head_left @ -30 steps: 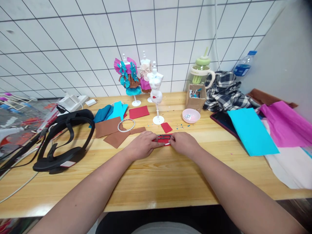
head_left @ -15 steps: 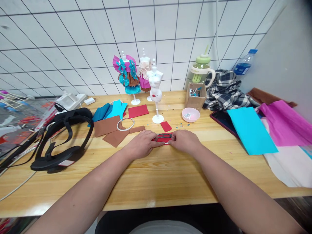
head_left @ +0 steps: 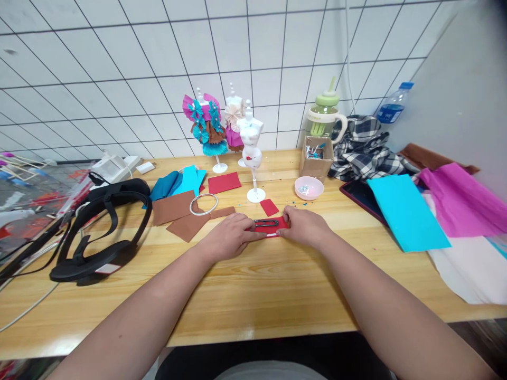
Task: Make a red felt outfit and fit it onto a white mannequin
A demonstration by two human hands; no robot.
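A small red sheet, paper or cloth, lies flat on the table between my hands, with a white strip along its near edge. Black thread snips rest across it, their left end at my left fingers. My left hand presses the left side down, its index finger stretched along the near edge and its other fingers curled. At the right edge, the thumb and fingers of my right hand pinch the sheet. Just beyond lies a smaller red piece.
A bare white mini mannequin stands ahead, with dressed ones behind. Brown pieces and a white ring lie left, near a black headset. Rightward are a pink bowl, a cardboard box and a turquoise sheet.
My right hand has shifted slightly right and its fingers have moved off the snips' end to the sheet's right edge, showing more red. My left hand stays nearly in place.
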